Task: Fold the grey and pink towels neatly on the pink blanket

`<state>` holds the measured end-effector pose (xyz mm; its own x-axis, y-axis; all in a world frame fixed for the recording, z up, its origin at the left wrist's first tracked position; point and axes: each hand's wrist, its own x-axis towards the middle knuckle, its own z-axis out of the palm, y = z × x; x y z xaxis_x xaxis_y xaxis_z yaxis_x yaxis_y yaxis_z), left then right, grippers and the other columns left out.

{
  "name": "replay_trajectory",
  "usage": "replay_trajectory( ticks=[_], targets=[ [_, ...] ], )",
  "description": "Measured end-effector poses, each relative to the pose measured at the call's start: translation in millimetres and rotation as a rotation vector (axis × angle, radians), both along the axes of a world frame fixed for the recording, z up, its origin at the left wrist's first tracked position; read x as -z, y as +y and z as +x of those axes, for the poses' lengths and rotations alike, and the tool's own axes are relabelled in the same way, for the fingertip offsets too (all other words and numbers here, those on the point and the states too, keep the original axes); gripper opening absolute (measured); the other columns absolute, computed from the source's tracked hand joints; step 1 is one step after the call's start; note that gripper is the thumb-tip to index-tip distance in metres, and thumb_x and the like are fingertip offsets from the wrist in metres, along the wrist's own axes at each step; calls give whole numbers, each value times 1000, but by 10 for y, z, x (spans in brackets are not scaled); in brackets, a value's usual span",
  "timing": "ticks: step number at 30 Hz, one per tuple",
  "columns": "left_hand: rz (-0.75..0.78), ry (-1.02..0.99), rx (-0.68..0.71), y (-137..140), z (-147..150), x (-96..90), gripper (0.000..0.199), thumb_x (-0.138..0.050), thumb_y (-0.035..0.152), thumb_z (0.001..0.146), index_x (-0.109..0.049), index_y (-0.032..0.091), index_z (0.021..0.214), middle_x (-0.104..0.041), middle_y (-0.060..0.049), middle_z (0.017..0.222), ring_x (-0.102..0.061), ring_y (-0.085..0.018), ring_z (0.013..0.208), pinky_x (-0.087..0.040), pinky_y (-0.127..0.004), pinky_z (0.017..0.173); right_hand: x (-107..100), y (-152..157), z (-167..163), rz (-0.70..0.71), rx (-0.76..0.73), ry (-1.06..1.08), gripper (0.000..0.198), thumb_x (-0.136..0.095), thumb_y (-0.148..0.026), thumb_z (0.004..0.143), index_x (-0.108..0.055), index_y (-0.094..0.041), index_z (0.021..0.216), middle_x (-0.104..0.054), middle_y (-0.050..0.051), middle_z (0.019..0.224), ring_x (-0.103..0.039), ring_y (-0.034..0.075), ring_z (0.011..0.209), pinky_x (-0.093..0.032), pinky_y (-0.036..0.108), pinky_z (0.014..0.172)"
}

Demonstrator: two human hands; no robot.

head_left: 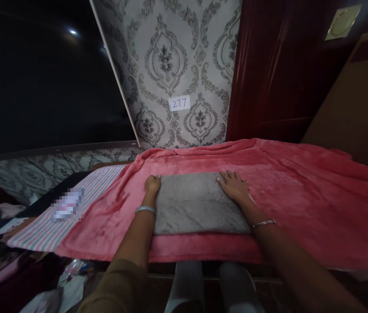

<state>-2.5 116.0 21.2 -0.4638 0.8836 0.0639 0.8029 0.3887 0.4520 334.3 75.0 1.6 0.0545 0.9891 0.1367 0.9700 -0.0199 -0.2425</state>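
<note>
The grey cloth (197, 204) lies directly between my two grips, folded into a flat oblong, its far corners under them and the rest spreading from there toward the body. My left grip (152, 184) is curled at the far left corner, thumb along the edge; I can't tell whether it pinches the fabric. My right grip (234, 184) is spread flat, fingers apart, pressing on the far right corner without clasping it. I count one grey cloth, one pink blanket (317, 208) under it, reaching well past the right grip, one striped cloth (102, 182) left of the left grip, and two bracelets, one on the left wrist (145, 209) and one on the right (264, 223). On the stripes sits one pixelated item (68, 205) I can't identify. My right forearm covers part of the grey cloth's right edge. Beyond both grips, the blanket bunches into a ridge before the patterned wall (200, 56), which carries one card (179, 103) reading 277. A dark screen (47, 78) stands beyond the left grip, a dark red panel (268, 65) beyond the right.
</note>
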Motion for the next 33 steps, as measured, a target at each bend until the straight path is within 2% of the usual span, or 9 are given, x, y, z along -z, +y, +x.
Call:
replay_trajectory(
  ticks=[33],
  targets=[
    [4,-6,-12,-22,28,-9,41,-45,43,97,-71,14,111,-72,-19,118,-68,-28,111,-49,-32,80,37,26,13,-4,-1,-5,63,-18,-54,101,-42,-27,152,-34,8,161,-26,35,148,-33,63,111]
  ],
)
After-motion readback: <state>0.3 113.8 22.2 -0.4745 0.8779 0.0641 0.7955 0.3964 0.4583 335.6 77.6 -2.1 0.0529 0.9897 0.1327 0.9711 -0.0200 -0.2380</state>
